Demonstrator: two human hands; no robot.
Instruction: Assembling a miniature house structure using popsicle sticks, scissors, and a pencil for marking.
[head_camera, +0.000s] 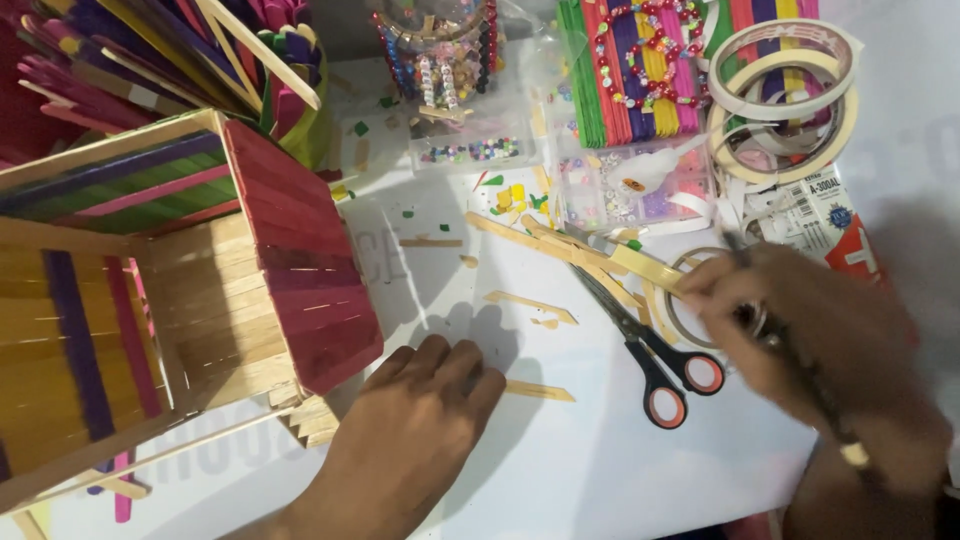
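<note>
On table, right of centre:
Stick (640, 265): pale wooden strip, pinched at its end by right hand (790, 320); hand blurred, grip likely fingertip.
Left hand (415, 425): flat, fingers together, pressed on table (600, 470).
Scissors (650, 350): beneath stick, closed.
House (190, 290): left, just beside left hand.

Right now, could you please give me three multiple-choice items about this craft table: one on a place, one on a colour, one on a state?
1. Where do the black scissors with orange-lined handles lie?
A. between the two hands
B. inside the stick house
C. on the tape rolls

2. What colour is the sloping roof of the craft-stick house?
A. blue
B. red
C. white

3. How is the left hand?
A. gripping the scissors
B. resting on the white table
C. raised high

Answers: 1 A, they lie on the table between the hands; 2 B, its sticks are red; 3 B, it lies on the table.
</note>
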